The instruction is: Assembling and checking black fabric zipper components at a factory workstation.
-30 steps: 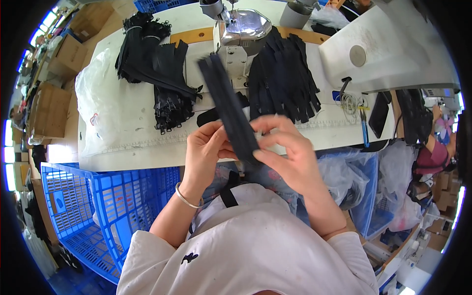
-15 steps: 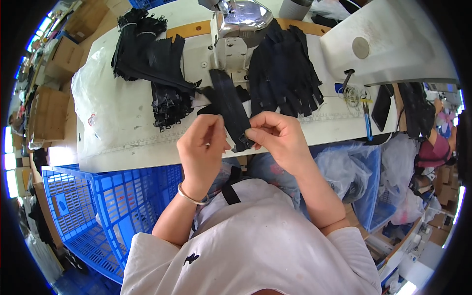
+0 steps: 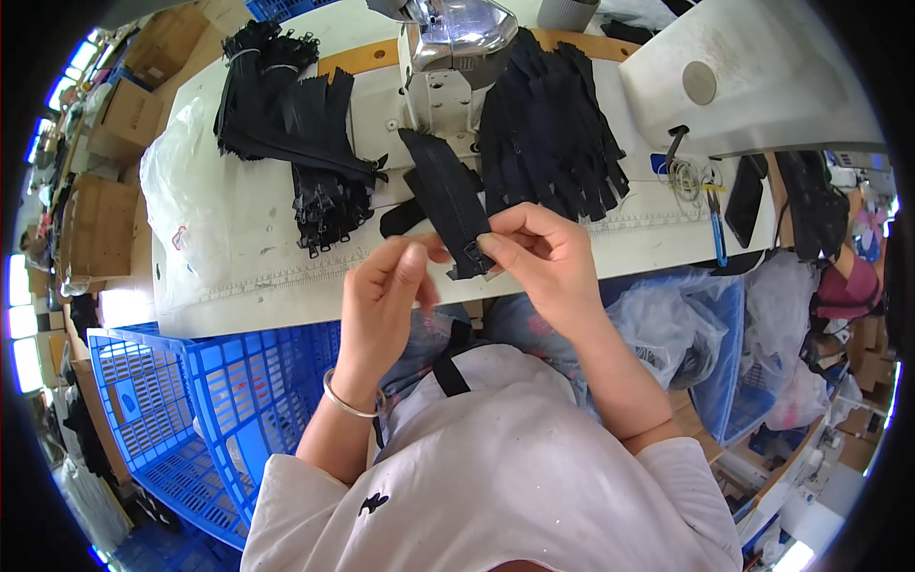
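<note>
Dangling black zipper (image 3: 446, 198), apparently closed.

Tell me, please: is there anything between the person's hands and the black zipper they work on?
Nothing visible does. The right hand already pinches the near end of the black zipper, and the left hand touches it from the other side.

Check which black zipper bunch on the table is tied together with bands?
The far-left bundle: pale bands cinch its top end. The loose heap right of the sewing machine is unbound, fanned out.

White T-shirt (image 3: 496, 458), silver bangle (image 3: 348, 400)
</note>
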